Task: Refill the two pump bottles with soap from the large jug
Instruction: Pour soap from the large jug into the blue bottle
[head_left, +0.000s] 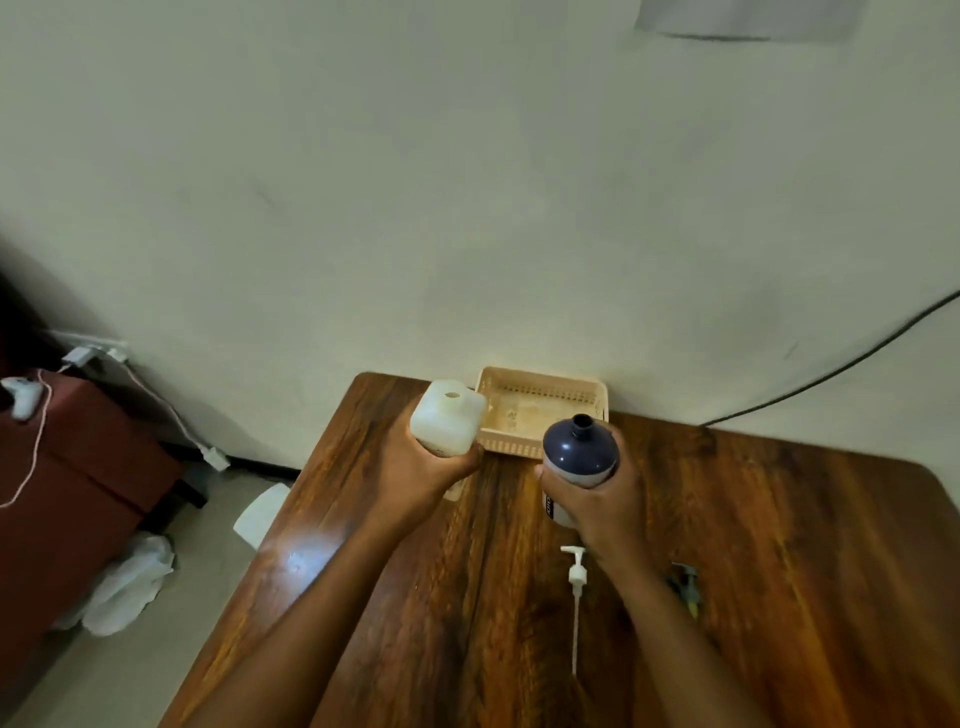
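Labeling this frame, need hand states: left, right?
Left hand: grips the white bottle.
Right hand: grips the blue bottle.

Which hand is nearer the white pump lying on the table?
Right. The right hand, gripping the dark bottle, is just above the white pump; the left hand is farther off.

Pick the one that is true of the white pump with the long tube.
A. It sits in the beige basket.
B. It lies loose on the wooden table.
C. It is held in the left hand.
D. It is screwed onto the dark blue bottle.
B: the white pump lies flat on the wooden table, near the right forearm, while the dark blue bottle held by the right hand has an open neck.
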